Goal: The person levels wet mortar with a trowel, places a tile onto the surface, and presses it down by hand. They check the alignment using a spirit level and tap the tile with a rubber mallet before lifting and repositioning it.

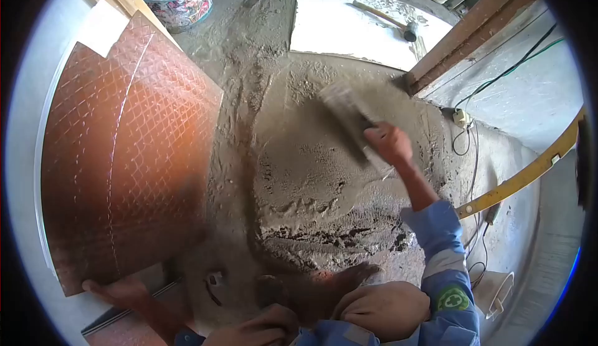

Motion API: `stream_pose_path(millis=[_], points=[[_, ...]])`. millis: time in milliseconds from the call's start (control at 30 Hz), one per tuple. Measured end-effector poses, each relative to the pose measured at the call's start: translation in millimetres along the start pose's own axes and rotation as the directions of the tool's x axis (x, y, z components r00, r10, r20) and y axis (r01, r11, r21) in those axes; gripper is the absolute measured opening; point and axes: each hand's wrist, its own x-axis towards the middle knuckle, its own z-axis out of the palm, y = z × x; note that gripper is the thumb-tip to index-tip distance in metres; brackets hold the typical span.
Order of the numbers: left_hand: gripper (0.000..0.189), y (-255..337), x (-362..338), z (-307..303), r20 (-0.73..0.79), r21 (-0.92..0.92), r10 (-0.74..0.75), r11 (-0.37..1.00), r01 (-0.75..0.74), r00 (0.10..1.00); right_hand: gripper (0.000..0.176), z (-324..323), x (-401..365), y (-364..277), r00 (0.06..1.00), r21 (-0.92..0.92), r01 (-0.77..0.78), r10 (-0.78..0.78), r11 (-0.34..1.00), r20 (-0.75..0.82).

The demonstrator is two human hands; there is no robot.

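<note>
My right hand (392,143) is wrapped round the handle of a flat rectangular trowel (344,106), somewhat blurred, which lies over the wet grey mortar (293,153) on the floor. The mortar is smooth in its middle and rough and broken along its near edge. At the lower left, my left hand (121,293) grips the bottom edge of a large reddish-brown tile (143,153). This tile stands tilted against the left wall, its grid-ridged back facing me and a pale line running down it.
A mortar-smeared bucket (177,3) stands at the far left. Beyond the mortar lies a white board (324,31) with a mallet (408,32) on it. To the right are a yellow spirit level (523,187), cables (476,177), a wooden door frame (473,31) and a pale container (495,290).
</note>
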Motion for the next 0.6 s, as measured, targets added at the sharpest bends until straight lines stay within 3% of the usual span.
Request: stream_pose_path(millis=[100,200,233,267,333,433,600], points=[[0.074,-4.1,-2.6,-4.4,-0.032,0.017,-0.032,0.999,0.033,0.999,0.056,-17.0,19.9,46.1,0.972,0.011,-0.168,0.167,0.986,-0.166],[0.073,-10.4,7.3,-10.0,-0.02,0.109,0.024,0.994,-0.022,1.0,0.053,-18.8,51.0,76.8,0.963,0.074,-0.182,0.193,0.981,-0.189],[0.072,-8.6,2.4,4.7,-0.093,0.13,0.054,0.991,-0.041,0.994,0.053,-16.8,58.8,82.2,0.965,0.075,-0.185,0.195,0.98,-0.176],[0.072,-7.9,-1.8,14.2,-0.163,0.151,0.084,0.987,-0.059,0.983,0.053,-15.4,67.7,86.9,0.972,0.062,-0.161,0.169,0.985,-0.161],[0.078,-7.0,-6.2,17.5,-0.114,0.168,0.103,0.982,-0.083,0.988,0.054,-16.6,79.7,80.1,0.989,0.104,-0.12,0.128,0.987,-0.075],[0.086,-7.1,-9.7,22.5,-0.076,0.194,0.132,0.974,-0.115,0.988,0.054,-9.7,98.8,48.8,0.996,0.106,0.084,-0.086,0.991,0.012],[0.078,-10.0,-6.2,13.5,-0.06,0.298,0.238,0.931,-0.21,0.969,0.048,15.2,115.6,-22.4,0.905,0.181,0.285,-0.326,0.941,0.272]])
